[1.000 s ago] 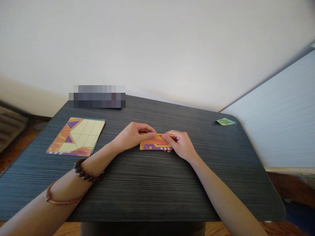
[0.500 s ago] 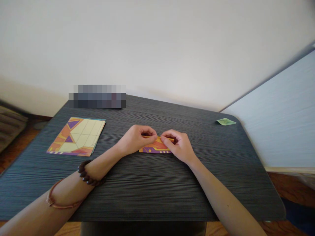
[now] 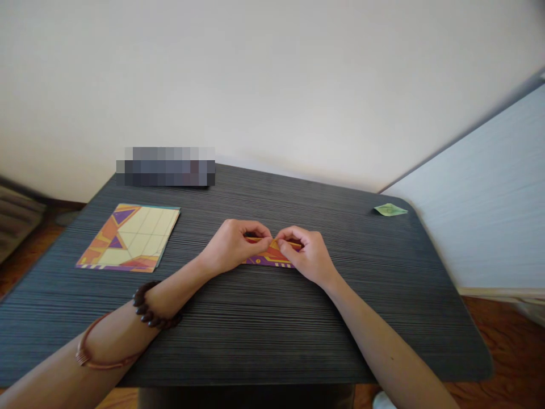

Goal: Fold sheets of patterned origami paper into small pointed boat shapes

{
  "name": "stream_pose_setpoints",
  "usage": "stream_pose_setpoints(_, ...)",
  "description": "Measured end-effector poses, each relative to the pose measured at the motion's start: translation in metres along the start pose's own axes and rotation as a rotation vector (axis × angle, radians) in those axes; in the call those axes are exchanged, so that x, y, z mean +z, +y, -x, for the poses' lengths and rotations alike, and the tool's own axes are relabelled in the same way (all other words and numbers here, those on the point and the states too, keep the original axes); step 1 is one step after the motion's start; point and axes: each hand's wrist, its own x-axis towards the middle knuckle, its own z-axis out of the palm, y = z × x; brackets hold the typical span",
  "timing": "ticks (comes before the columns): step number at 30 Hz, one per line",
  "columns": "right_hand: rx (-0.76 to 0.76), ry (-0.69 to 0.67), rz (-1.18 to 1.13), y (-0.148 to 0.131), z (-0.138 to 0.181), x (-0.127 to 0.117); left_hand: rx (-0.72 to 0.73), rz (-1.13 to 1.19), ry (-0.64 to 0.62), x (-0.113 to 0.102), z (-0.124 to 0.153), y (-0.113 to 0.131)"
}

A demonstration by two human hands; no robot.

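Nearest the camera, two bare forearms reach out over a dark, finely striped table [image 3: 255, 335]. The left wrist wears a string of dark beads [image 3: 154, 309], with a thin reddish cord bracelet [image 3: 100, 346] behind it.

Farther in, near the middle of the table, the left hand [image 3: 232, 245] and the right hand [image 3: 310, 257] meet over a folded paper [image 3: 268, 257]. The paper is printed in orange, purple and yellow geometric shapes and is folded down to a narrow strip. It lies flat on the table. Its long axis runs left to right, about parallel to the near table edge, with one end under each hand.

Both hands are curled, and thumb and forefinger of each are pinched shut on the strip's far long edge. The two sets of fingertips nearly touch at its middle. The purple near edge shows between and below the knuckles, and the ends are hidden by the palms.

To the left, well apart, lies a stack of patterned sheets [image 3: 131, 236]. Far right, near the table's corner, rests a small green folded piece [image 3: 390, 210]. A pale wall [image 3: 272, 85] stands behind.
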Motion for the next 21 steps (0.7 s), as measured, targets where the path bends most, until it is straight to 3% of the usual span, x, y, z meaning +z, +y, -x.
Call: stream_pose_setpoints(21, 0.259, -0.223, -0.111, 0.007, 0.0, -0.028, -0.01, -0.111, 0.054, -0.001, 0.001, -0.001)
